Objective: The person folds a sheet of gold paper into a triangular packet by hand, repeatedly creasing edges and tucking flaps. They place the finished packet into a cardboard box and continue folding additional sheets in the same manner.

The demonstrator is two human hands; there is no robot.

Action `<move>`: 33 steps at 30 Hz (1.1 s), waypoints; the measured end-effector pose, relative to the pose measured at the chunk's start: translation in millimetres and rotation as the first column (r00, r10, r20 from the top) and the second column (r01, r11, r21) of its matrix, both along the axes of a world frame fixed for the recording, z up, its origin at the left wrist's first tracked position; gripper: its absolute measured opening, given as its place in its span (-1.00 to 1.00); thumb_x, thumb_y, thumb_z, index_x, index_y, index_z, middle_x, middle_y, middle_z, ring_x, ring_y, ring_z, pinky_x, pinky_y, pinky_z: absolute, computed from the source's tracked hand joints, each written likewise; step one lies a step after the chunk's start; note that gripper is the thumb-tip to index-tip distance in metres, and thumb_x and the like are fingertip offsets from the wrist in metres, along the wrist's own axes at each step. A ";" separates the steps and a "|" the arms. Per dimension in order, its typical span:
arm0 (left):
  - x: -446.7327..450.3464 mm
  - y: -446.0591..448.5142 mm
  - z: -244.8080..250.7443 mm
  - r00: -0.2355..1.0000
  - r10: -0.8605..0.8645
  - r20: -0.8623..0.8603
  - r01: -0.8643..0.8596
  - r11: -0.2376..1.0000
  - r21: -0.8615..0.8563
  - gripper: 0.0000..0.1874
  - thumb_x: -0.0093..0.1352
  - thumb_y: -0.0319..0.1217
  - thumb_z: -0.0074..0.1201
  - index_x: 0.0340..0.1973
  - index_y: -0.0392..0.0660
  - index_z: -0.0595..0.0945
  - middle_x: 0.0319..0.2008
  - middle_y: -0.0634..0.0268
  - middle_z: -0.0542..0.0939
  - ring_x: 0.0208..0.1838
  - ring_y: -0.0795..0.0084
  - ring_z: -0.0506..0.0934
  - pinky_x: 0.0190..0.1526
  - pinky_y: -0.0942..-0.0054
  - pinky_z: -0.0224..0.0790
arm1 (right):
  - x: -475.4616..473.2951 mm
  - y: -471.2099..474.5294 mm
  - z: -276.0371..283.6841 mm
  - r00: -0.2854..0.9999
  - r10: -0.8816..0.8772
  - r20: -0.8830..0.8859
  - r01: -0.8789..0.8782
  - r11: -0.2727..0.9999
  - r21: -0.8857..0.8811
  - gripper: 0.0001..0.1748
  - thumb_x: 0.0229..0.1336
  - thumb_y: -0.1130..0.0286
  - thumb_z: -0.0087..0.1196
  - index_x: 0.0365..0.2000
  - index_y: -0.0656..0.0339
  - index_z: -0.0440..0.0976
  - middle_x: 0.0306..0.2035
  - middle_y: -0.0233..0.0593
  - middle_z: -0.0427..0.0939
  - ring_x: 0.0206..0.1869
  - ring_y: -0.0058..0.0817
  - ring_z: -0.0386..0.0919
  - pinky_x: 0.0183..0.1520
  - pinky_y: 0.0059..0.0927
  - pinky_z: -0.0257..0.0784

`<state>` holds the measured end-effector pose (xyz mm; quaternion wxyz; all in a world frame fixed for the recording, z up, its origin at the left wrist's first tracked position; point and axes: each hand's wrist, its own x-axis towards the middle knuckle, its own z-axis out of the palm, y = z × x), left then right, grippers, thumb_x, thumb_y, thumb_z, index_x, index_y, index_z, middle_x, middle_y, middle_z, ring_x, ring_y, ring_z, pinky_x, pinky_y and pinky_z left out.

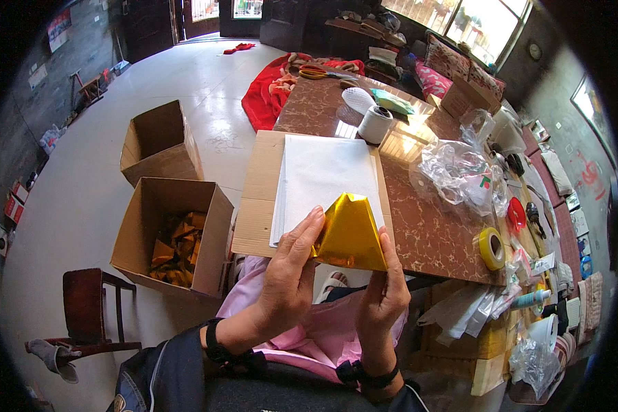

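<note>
A shiny gold foil piece [349, 234], folded into a tapering shape with a narrow blunt top, is held up in front of me. My left hand [289, 262] grips its left edge, fingers along the side. On the opposite edge, my right hand [385, 280] pinches the lower right corner. Behind the foil lies a stack of white paper sheets [324, 177], resting on a flat cardboard piece [257, 190] at the table's near left corner. The thumbs are partly hidden.
A marble-patterned table [427, 232] carries a thread cone [375, 125], scissors [316, 73], plastic bags [458, 175] and a tape roll [492, 248]. On the floor at left stand a carton [126, 242] with gold folded pieces [177, 252], another carton [159, 149] and a wooden chair [84, 309].
</note>
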<state>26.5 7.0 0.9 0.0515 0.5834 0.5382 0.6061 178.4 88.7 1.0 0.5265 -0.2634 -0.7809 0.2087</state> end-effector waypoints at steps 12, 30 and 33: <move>-16.5 -2.0 -1.5 0.998 0.056 -0.037 -0.056 0.998 -0.004 -0.46 0.56 -0.64 -0.11 0.46 -0.32 0.33 0.38 -0.20 0.44 0.42 -0.08 0.47 0.40 0.17 0.37 | 2.3 1.3 -0.4 0.998 0.033 0.056 -0.030 0.999 -0.043 -0.56 0.49 0.59 -0.04 0.30 0.46 0.39 0.30 0.28 0.49 0.35 -0.01 0.52 0.38 -0.14 0.45; -163.1 -63.0 -107.2 0.599 0.785 0.156 -0.712 0.612 -0.345 -0.24 0.49 -0.50 0.05 0.58 -0.08 0.17 0.54 -0.14 0.23 0.54 -0.11 0.25 0.54 0.03 0.09 | 32.7 24.2 -5.5 0.985 -0.121 0.119 0.141 0.975 -0.171 -0.57 0.43 0.54 0.11 0.25 0.34 0.49 0.19 0.08 0.62 0.20 -0.20 0.64 0.25 -0.23 0.55; -126.8 -41.6 -76.2 0.753 0.653 -0.081 -0.656 0.735 -0.169 -0.26 0.48 -0.49 0.06 0.55 -0.18 0.20 0.50 -0.07 0.30 0.49 -0.07 0.29 0.53 0.05 0.07 | 35.8 34.9 -10.8 0.977 -0.151 0.147 0.167 0.981 -0.103 -0.57 0.41 0.56 0.11 0.25 0.34 0.49 0.18 0.11 0.62 0.20 -0.15 0.64 0.26 -0.19 0.53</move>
